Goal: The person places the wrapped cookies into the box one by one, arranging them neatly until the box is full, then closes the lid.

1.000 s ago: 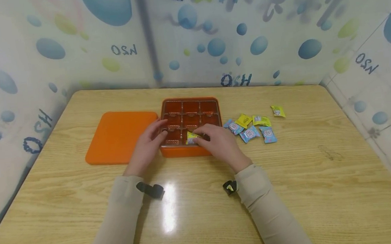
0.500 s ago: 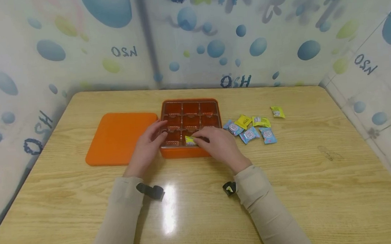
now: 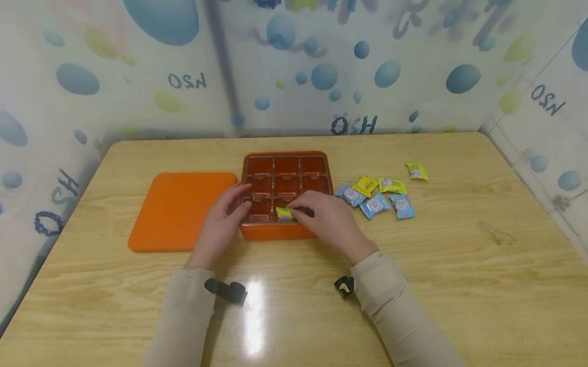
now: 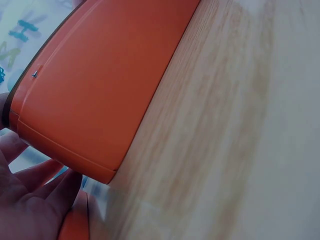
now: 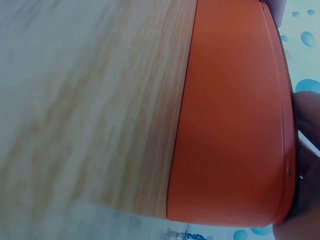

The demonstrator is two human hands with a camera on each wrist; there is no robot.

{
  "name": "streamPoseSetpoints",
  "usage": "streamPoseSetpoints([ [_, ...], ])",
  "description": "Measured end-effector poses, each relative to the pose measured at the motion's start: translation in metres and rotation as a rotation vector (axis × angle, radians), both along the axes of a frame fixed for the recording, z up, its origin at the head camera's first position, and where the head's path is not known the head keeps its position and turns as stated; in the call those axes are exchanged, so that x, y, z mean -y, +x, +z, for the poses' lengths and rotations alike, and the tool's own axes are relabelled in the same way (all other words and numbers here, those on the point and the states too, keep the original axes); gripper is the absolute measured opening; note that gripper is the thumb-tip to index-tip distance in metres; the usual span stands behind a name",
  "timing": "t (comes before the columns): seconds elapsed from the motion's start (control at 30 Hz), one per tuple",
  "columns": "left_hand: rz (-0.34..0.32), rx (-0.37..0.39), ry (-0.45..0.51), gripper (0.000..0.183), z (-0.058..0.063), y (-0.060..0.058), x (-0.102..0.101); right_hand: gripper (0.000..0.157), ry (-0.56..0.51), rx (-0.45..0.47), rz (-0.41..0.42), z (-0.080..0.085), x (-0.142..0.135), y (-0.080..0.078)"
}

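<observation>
Across the top of the frame runs a pale wall (image 3: pixel 288 109) printed with blue and green bubbles, and beneath it the wooden table (image 3: pixel 515 287) fills the middle and lower part. An orange lid (image 3: pixel 179 212) lies flat left of centre. Just beside it, at the centre, stands the orange box (image 3: pixel 277 232), with an inner tray (image 3: pixel 273 176) divided into nine compartments.

The left hand (image 3: pixel 220 218) rests at the box's left edge, fingers loose and spread, touching rather than clasping it. The right hand (image 3: pixel 330 218) reaches over the lower right of the box, thumb and fingers pinching a yellow packet (image 3: pixel 284 213) at the lower middle compartment; whether the packet touches the compartment's floor cannot be told.

Right of the box sits a cluster of three blue packets (image 3: pixel 374 205) and two more yellow ones (image 3: pixel 392 185); another yellow packet (image 3: pixel 417 171) lies apart, farther up and right.

The step looks like setting the pinched packet into its compartment. It probably goes best with light steadying from the left hand, the packet lowered flat between the dividers and the pinch released only once it sits down; letting go early could leave it tilted on a divider.
</observation>
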State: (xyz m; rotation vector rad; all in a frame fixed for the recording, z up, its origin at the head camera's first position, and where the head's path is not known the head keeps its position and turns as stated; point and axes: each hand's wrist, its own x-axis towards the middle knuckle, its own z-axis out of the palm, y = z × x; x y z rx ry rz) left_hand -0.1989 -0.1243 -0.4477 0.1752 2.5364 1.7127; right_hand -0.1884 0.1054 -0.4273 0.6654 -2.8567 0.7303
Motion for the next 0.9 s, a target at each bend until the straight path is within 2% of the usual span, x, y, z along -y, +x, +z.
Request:
streamPoseSetpoints([
  [0.27,0.0,0.013,0.007,0.041,0.023,0.014,-0.007,0.019,0.0,-0.007,-0.009,-0.001,0.001,0.001],
  [0.6,-0.002,0.01,0.037,0.04,0.022,0.014,-0.008,0.024,0.012,-0.012,-0.008,-0.001,0.001,0.001],
  [0.9,0.001,0.004,-0.005,0.041,0.025,0.016,-0.009,0.028,0.05,-0.014,-0.024,0.0,0.001,0.001],
])
